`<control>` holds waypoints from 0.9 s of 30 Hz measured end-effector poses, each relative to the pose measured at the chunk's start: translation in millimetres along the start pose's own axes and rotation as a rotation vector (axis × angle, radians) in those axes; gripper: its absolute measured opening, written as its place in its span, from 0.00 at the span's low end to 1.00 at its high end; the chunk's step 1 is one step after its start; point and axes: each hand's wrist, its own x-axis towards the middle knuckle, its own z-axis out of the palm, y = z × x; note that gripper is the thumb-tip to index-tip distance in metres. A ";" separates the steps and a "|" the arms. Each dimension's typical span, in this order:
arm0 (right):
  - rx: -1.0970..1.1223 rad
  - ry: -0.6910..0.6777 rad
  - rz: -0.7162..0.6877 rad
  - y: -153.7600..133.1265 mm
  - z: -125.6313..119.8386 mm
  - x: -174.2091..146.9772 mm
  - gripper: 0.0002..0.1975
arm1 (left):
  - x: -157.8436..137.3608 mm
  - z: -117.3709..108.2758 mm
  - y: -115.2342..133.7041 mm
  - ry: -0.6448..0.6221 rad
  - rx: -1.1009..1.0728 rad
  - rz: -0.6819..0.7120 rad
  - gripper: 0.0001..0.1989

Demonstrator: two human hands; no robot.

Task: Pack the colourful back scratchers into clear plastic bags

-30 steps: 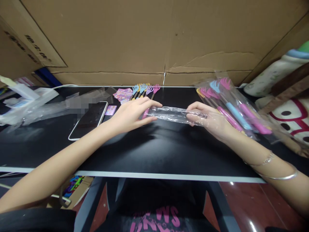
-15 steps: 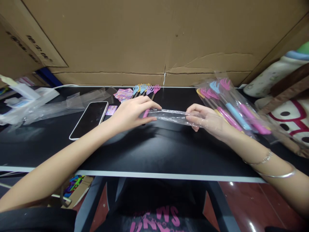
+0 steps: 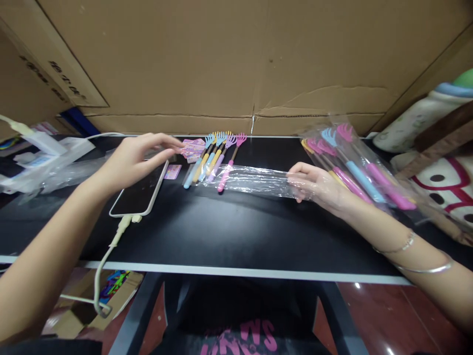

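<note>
The right hand (image 3: 314, 185) grips a clear sleeve (image 3: 262, 181), its far end over a pink scratcher (image 3: 230, 161) on the surface (image 3: 236, 236). The left hand (image 3: 136, 160), fingers parted, seemingly reaches for printed cards (image 3: 192, 149); taking one likely needs a fine pinch. Earlier, it was at the sleeve's end.

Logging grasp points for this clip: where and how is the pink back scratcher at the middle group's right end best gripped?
Probably by its pink handle, from the person's near side: it's thicker than the shaft and points toward them, while the clawed head faces away.
</note>
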 end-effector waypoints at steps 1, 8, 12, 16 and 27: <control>-0.009 0.002 -0.010 0.9 -0.5 0.1 0.18 | -9.0 -1.6 -10.5 0.036 0.013 -0.026 0.20; -0.121 0.044 -0.058 3.1 -2.3 0.4 0.18 | -59.2 6.3 -63.5 0.004 0.096 -0.139 0.16; -0.139 0.055 -0.056 2.8 -2.9 0.9 0.18 | -58.6 4.9 -58.7 0.000 0.106 -0.139 0.18; -0.131 0.042 -0.053 5.0 -5.0 1.6 0.18 | -39.1 2.5 -33.2 0.035 0.113 -0.063 0.19; -0.037 0.011 -0.030 -0.6 -1.4 0.1 0.18 | 21.0 57.5 68.7 -0.054 0.230 0.431 0.28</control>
